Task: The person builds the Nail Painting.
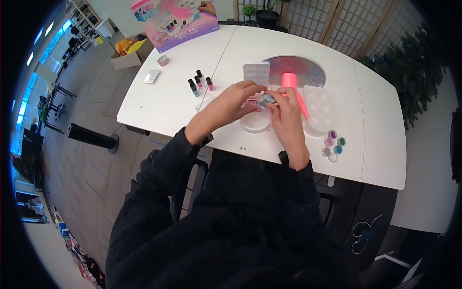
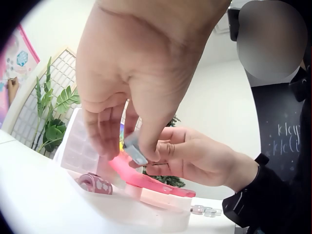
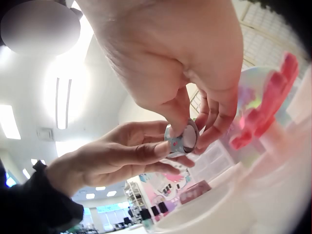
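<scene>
Both hands hold a small light-blue and silver patterned roll (image 1: 264, 100) (image 3: 176, 144) between them, above a white round tray (image 1: 255, 126). The left hand (image 1: 224, 110) (image 2: 141, 73) (image 3: 109, 153) pinches it from one side with thumb and fingers. From the other side the right hand (image 1: 288, 123) (image 2: 195, 158) (image 3: 170, 53) grips it, its thumb at the roll's open centre in the right wrist view. Just beyond the tray, partly behind the fingers, lies a pink roll (image 2: 95, 184) (image 3: 195, 192). The hands hide part of the held roll.
A pink dryer-like piece (image 1: 289, 81) and white moulded tray (image 1: 318, 108) stand right of the hands, with several glitter pots (image 1: 329, 141) nearer. Nail polish bottles (image 1: 198, 81), a small white packet (image 1: 151, 76) and another roll (image 1: 163, 60) are left; a printed box (image 1: 178, 24) stands behind.
</scene>
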The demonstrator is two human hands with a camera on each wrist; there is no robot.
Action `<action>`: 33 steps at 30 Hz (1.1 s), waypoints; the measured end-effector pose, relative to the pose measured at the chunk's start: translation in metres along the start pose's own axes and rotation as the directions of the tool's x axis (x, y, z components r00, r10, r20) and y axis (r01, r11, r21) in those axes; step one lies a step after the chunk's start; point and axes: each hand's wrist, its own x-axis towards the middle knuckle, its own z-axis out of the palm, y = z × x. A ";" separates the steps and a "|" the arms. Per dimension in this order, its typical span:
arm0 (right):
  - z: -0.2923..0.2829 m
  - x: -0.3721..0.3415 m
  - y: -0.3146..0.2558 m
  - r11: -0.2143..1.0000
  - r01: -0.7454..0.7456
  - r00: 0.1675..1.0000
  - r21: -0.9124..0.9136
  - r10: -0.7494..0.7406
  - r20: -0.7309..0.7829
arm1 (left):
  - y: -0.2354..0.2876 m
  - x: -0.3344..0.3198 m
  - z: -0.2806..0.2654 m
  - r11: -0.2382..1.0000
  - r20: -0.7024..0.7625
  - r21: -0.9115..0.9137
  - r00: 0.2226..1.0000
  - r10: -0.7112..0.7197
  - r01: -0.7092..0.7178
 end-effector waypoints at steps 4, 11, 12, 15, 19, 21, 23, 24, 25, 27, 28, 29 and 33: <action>0.006 0.004 -0.014 0.964 -0.033 0.994 0.264 0.059 -0.091 | 0.019 0.009 -0.005 0.931 -0.032 -0.352 0.993 -0.113 0.094; 0.005 0.000 -0.006 0.850 -0.159 0.959 0.502 0.254 -0.128 | 0.014 0.008 -0.001 0.910 -0.027 -0.365 0.975 -0.221 0.196; -0.001 0.000 -0.006 0.941 -0.110 0.979 0.321 0.157 -0.126 | 0.011 0.007 0.001 0.916 -0.093 -0.370 0.975 -0.204 0.156; -0.008 -0.004 -0.005 0.998 -0.007 0.997 -0.057 0.002 -0.078 | 0.001 0.005 0.003 0.890 -0.070 -0.416 0.970 -0.233 0.184; -0.001 -0.009 0.005 0.977 0.060 0.998 -0.207 -0.055 0.029 | -0.001 -0.003 0.010 0.850 -0.026 -0.467 0.957 -0.290 0.245; 0.001 -0.011 0.010 0.966 0.085 0.995 -0.243 -0.069 0.073 | -0.002 -0.007 0.012 0.861 -0.041 -0.454 0.959 -0.279 0.231; 0.003 -0.011 0.011 0.954 0.110 0.990 -0.278 -0.079 0.118 | -0.003 -0.006 0.010 0.858 -0.009 -0.443 0.956 -0.293 0.259; 0.003 -0.011 0.009 0.944 0.121 0.987 -0.308 -0.081 0.138 | -0.004 -0.006 0.008 0.858 0.025 -0.428 0.953 -0.302 0.283; 0.003 -0.011 0.008 0.932 0.132 0.984 -0.338 -0.082 0.158 | -0.002 -0.006 0.009 0.856 0.027 -0.430 0.952 -0.304 0.286; 0.007 -0.014 0.009 0.919 0.144 0.979 -0.366 -0.079 0.186 | 0.002 -0.003 0.011 0.867 -0.009 -0.416 0.952 -0.305 0.273; 0.008 -0.015 0.010 0.906 0.158 0.974 -0.393 -0.078 0.213 | 0.003 -0.003 0.014 0.867 -0.009 -0.417 0.952 -0.305 0.274; 0.009 -0.016 0.009 0.906 0.158 0.974 -0.393 -0.077 0.213 | 0.004 -0.004 0.018 0.879 -0.041 -0.382 0.945 -0.323 0.284; 0.012 -0.019 0.010 0.925 0.112 0.985 -0.363 -0.055 0.162 | 0.005 -0.002 0.023 0.919 -0.134 -0.280 0.936 -0.324 0.278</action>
